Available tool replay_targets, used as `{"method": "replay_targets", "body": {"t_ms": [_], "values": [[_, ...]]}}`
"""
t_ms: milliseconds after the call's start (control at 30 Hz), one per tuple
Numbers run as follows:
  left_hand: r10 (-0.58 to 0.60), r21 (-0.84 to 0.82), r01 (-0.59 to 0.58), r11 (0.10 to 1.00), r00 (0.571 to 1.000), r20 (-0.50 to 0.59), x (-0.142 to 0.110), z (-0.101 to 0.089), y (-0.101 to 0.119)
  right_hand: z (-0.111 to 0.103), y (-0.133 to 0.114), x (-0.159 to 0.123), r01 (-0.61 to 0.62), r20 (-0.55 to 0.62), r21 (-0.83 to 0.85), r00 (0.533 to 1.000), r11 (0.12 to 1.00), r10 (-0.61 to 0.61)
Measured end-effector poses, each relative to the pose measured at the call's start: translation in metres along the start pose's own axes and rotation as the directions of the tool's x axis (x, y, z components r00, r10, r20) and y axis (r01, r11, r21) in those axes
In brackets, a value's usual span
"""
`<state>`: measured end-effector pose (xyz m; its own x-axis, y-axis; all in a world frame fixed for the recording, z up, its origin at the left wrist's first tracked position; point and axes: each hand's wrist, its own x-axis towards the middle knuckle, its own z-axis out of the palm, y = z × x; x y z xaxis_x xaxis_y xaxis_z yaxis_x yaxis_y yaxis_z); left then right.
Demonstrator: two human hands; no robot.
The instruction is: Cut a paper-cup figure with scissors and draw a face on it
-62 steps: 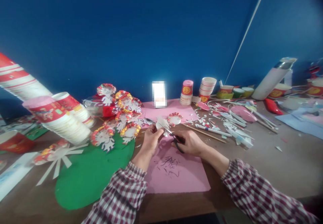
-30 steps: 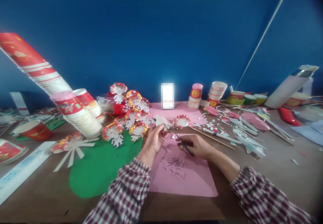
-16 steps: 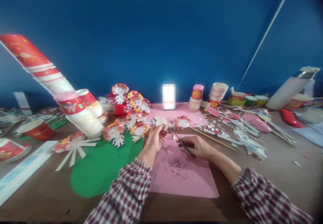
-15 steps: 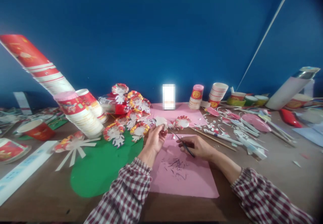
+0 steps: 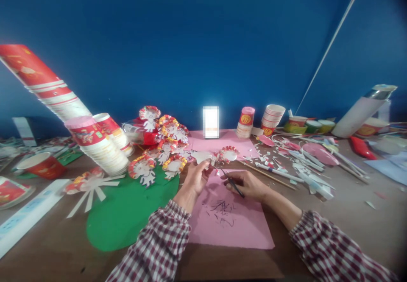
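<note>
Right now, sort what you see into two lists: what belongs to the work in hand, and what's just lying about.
Work in hand:
- white paper cutout, in the left hand
- scissors, in the right hand

Probably just lying about:
- tilted white flask
- wooden stick
- green paper

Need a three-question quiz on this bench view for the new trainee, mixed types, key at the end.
1. Open: which tool is in the right hand?
2. True or false: the green sheet lies to the left of the pink sheet with dark marks.
3. Fill in the blank: the left hand holds a piece of paper whose colour is ____.

Key: 1. scissors; 2. true; 3. white.
</note>
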<state>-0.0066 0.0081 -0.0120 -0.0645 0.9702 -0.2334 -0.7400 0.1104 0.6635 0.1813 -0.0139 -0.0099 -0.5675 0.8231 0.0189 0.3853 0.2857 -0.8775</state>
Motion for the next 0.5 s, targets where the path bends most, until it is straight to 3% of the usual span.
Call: {"method": "replay_targets", "body": {"t_ms": [267,500], "values": [[0.008,-0.002,-0.008,1.0,1.0,0.008,-0.0041,0.003,-0.0036,0.0,0.0034,-0.0005,0.001,0.017,0.068,1.0,0.998,-0.002],[0.023,0.06,-0.03,0.998,0.993,0.115,-0.0058,0.0014,-0.006,0.0037,0.0097,0.0015,0.01,0.004,0.08,1.0,0.997,-0.011]]}}
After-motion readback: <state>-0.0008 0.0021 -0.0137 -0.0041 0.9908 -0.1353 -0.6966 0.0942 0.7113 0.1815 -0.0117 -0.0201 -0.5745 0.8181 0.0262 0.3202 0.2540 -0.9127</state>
